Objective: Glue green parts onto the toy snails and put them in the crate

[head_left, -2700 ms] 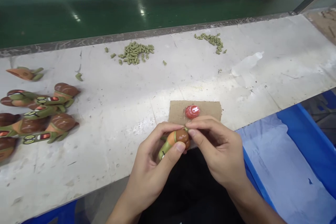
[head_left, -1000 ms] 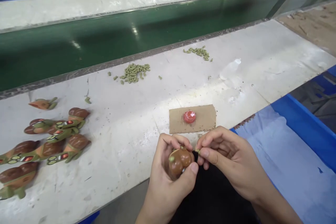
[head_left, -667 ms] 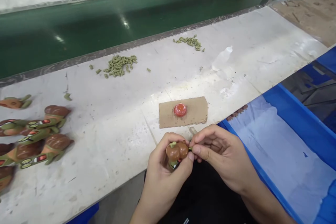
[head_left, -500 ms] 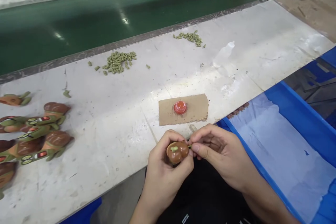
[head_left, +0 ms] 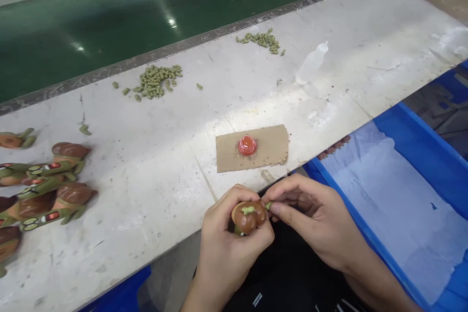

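My left hand (head_left: 234,239) is wrapped round a small toy figure (head_left: 245,222) with a glossy brown, rounded shell and an orange edge. A light green piece lies across the top of the shell. At the figure's right side, my right hand (head_left: 310,217) pinches a small green piece (head_left: 268,205) between thumb and forefinger. The piece's inner end is close to the shell; whether it touches cannot be made out. Just beyond the hands, a small red cap-like dish (head_left: 247,145) of shiny orange-red stuff sits on a cardboard piece (head_left: 270,148).
Several similar toy figures (head_left: 75,194) lie at the table's left. Two heaps of small green pieces, a larger heap (head_left: 155,80) and a smaller heap (head_left: 268,41), lie farther back. A translucent squeeze bottle (head_left: 311,64) lies behind the cardboard. A blue bin (head_left: 420,141) with sheeting stands right.
The toy figure has turned slightly in my left hand. More of the green piece shows between my right fingertips and the shell. The view has shifted a little.
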The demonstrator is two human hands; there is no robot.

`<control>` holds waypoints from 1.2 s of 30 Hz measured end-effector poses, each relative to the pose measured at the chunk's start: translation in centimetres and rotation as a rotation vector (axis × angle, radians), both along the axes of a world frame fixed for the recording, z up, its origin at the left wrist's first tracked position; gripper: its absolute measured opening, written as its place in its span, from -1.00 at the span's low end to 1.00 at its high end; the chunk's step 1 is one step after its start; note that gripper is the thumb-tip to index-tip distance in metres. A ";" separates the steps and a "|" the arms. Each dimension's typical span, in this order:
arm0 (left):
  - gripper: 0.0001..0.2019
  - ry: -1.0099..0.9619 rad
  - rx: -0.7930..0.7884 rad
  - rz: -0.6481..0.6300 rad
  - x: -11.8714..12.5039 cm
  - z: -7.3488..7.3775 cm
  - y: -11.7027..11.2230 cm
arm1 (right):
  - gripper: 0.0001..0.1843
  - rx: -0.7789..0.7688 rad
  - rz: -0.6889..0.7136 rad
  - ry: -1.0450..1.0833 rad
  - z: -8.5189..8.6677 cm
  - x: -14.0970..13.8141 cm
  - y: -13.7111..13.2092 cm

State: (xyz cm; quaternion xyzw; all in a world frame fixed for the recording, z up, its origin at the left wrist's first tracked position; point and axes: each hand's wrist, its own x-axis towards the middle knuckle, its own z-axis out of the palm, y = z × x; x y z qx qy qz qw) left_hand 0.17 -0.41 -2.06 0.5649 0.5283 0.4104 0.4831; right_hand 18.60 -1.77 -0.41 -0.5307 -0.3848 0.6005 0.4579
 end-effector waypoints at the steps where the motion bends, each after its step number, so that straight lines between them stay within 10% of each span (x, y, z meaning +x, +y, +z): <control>1: -0.80 -0.027 -0.017 -0.009 0.0 0.2 0.0 | -0.84 -0.017 0.002 0.047 -0.1 0.0 0.0; 8: -0.82 -0.227 -0.177 -0.067 0.6 2.9 0.9 | -0.75 -0.129 0.011 0.436 -0.7 -0.5 -0.3; 13: -0.86 -0.518 -0.295 -0.025 0.5 1.5 -0.2 | -0.81 -0.049 0.000 0.490 -0.2 -1.5 -0.1; 27: -0.90 -0.441 -0.140 0.096 -0.4 1.8 -0.6 | -0.77 0.597 0.067 -0.738 2.0 0.8 8.8; 36: -0.73 -0.225 0.219 0.157 -0.7 -0.1 -0.2 | -0.75 0.667 0.178 -0.957 2.4 0.3 9.8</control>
